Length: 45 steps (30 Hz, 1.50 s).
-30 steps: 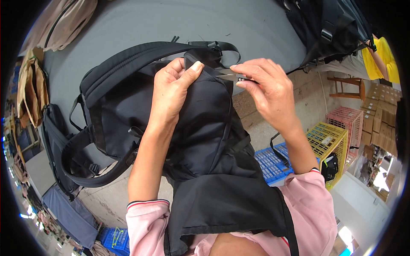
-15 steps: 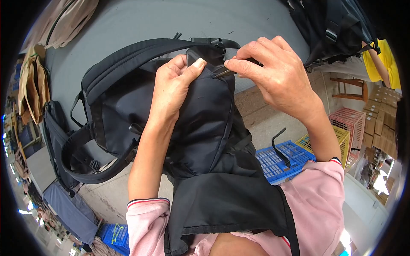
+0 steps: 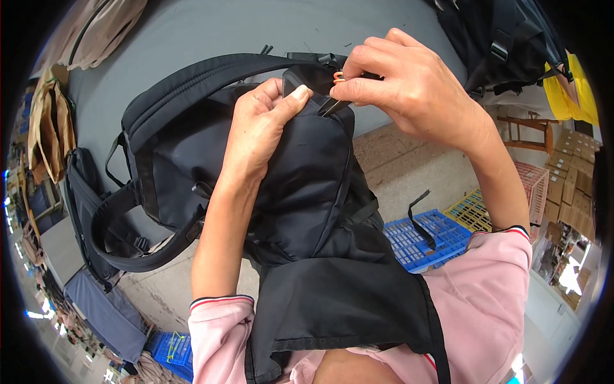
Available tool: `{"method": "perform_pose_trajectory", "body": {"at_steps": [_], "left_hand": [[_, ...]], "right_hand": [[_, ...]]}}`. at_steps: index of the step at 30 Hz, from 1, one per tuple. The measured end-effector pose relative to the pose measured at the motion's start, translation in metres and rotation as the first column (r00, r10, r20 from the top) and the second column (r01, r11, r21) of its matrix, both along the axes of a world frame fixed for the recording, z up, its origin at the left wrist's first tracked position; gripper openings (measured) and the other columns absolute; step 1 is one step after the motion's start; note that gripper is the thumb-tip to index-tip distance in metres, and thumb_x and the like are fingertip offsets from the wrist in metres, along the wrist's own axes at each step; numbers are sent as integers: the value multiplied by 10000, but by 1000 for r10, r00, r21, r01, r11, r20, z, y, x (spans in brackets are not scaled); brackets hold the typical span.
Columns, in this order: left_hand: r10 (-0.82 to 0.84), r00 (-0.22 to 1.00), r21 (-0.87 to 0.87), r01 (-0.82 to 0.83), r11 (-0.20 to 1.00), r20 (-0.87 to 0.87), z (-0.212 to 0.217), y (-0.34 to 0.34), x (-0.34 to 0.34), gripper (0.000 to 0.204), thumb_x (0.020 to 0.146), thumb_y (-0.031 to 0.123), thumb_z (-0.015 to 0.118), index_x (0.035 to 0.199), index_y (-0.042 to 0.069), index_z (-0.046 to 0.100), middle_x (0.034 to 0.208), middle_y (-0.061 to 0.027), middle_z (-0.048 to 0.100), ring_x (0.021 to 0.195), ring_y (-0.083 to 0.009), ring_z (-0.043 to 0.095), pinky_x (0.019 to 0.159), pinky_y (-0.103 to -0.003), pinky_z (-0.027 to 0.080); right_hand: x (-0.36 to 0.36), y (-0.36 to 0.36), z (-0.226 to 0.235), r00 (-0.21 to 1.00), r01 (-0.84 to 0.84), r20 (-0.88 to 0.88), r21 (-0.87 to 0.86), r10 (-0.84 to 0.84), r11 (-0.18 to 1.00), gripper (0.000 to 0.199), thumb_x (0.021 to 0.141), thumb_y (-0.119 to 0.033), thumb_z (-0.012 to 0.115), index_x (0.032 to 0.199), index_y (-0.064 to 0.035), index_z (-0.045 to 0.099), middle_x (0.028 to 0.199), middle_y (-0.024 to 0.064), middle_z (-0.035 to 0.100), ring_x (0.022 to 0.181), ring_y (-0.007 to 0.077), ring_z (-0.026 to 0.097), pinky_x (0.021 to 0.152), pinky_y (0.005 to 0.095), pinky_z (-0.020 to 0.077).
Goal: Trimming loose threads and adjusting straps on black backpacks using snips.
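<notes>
A black backpack point(image 3: 304, 166) lies across the grey table's near edge in front of me, with its padded shoulder strap point(image 3: 185, 83) curving along the far side. My left hand point(image 3: 259, 125) is closed on a black fabric flap point(image 3: 296, 77) near the bag's upper right corner, thumb on top. In my right hand point(image 3: 412, 86), thumb and fingers pinch small dark metal thread snips point(image 3: 331, 107) with an orange loop at the fingers. Their tips point down at the fabric just right of my left thumb. The exact contact is too small to see.
Another black backpack point(image 3: 511, 38) sits at the far right of the table point(image 3: 256, 25). Beige fabric bags point(image 3: 102, 32) are at the far left. Below the table stand a blue plastic crate point(image 3: 428, 240) and a yellow one point(image 3: 470, 208). Cartons point(image 3: 572, 166) are stacked at right.
My right hand has risen a little and turned, so the snips stand steeper and their orange loop shows. My left hand has barely moved on the flap.
</notes>
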<state>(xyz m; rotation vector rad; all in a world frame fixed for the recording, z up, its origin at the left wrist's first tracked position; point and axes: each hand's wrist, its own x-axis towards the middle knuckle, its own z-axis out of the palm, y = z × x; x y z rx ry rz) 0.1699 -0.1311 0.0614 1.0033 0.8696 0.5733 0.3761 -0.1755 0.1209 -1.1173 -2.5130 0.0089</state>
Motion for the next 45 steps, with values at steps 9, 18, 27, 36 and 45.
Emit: {"method": "perform_pose_trajectory", "body": {"at_steps": [9,18,27,36,45], "left_hand": [[15,999,7,-15,1000,29,0,-2,1,152,883,150,624,902,-1,619,769,-9,628,660,-38,547,616,-182,448],[12,1000,3,-12,1000,-14,3,-1,1,149,884,146,621,911,0,617,792,-16,637,678,-42,556,631,-190,456],[14,1000,7,-14,1000,-8,1,-1,2,150,881,149,626,908,2,613,779,-2,625,658,-33,537,620,-181,442],[5,1000,21,-5,1000,-7,1,-2,2,158,882,157,625,909,2,613,769,6,620,660,-29,529,618,-184,434],[13,1000,5,-13,1000,-9,-1,-1,1,147,885,153,620,901,8,612,774,-8,628,662,-34,540,618,-184,442]], "right_hand": [[10,-8,-49,573,-423,-604,-797,-554,432,230,761,-47,670,983,-11,622,916,25,612,878,116,567,824,259,452],[4,-15,-29,803,25,-470,-589,-367,808,246,755,-12,649,989,-87,632,874,24,610,769,159,588,672,281,467],[-3,-7,5,993,119,16,-127,-118,985,197,690,-27,657,872,-91,621,831,28,559,793,207,564,723,321,418],[-11,1,16,994,9,113,-28,-6,1000,206,635,-23,633,831,-78,602,780,31,517,742,191,533,659,311,397],[2,9,4,997,52,-41,-286,-66,957,136,705,-35,656,834,-58,621,779,46,569,749,228,565,714,329,442]]}}
